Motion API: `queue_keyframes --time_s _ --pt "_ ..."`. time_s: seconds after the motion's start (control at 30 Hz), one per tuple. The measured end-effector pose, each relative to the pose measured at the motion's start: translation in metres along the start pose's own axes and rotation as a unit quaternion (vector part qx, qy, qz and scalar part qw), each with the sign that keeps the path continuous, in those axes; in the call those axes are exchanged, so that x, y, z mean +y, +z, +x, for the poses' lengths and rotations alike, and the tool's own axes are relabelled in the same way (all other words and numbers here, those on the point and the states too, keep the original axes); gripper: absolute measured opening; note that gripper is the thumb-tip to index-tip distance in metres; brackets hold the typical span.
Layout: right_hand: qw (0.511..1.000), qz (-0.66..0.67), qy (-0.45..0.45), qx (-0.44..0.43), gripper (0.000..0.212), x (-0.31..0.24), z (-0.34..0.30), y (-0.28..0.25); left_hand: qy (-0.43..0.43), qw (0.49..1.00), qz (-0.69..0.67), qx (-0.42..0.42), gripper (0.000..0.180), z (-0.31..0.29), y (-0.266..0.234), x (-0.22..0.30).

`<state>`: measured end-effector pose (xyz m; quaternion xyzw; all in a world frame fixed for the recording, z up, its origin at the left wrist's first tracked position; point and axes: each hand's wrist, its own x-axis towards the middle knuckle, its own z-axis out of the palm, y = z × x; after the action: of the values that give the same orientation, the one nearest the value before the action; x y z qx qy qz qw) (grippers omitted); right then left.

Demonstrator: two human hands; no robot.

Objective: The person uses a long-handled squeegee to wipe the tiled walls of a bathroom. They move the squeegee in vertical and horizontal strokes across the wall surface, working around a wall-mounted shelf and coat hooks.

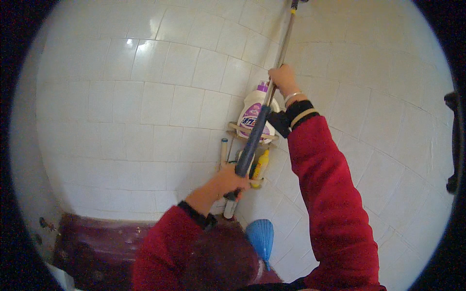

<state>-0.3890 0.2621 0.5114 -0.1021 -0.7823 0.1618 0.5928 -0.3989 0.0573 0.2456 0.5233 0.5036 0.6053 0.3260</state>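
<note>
A long metal pole (253, 140) with a dark blue grip slants up through the picture toward the wall corner. Its top runs out of view, so what it carries there cannot be made out. My left hand (227, 180) is closed around the lower end of the blue grip. Higher up, my right hand (284, 78) wraps the bare metal shaft, my arm stretched out. Behind the pole stands a white jug (251, 107) with a purple cap, partly covered by the shaft and my right wrist.
The jug rests on a corner shelf (236, 127); a lower one holds a yellow bottle (262, 165). Below, a blue ribbed, fan-shaped thing (261, 236) hangs by the wall. A dark red surface (102, 247) lies lower left. White tiled walls (150, 104) meet behind the shelves.
</note>
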Motion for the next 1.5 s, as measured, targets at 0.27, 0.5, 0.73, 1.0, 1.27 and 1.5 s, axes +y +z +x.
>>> queue_keyframes --time_s 0.27,0.5,0.73,1.0,1.27,1.5 --pt "0.994 -0.053 0.084 -0.053 0.035 0.012 -0.197 0.013 -0.170 0.984 -0.010 -0.044 0.027 -0.195 0.031 -0.180" --pt "0.938 0.106 0.298 -0.140 0.031 -0.005 -0.456 0.040 -0.219 0.973 0.015 -0.078 0.027 -0.347 0.020 -0.242" --pt "0.872 0.261 0.396 -0.125 0.026 -0.035 -0.529 0.048 -0.260 0.959 0.034 -0.107 0.025 -0.342 0.002 -0.218" --pt "0.936 0.276 0.210 -0.058 0.012 -0.001 -0.281 0.040 -0.251 0.952 -0.001 -0.172 0.023 -0.248 -0.023 -0.138" --pt "0.925 0.361 0.103 -0.058 0.009 -0.061 -0.060 0.003 -0.057 0.993 0.070 -0.070 0.019 -0.068 -0.036 0.011" --pt "0.967 0.234 0.089 -0.043 0.013 -0.085 -0.075 -0.048 -0.016 0.989 -0.004 -0.144 0.015 -0.044 -0.008 0.035"
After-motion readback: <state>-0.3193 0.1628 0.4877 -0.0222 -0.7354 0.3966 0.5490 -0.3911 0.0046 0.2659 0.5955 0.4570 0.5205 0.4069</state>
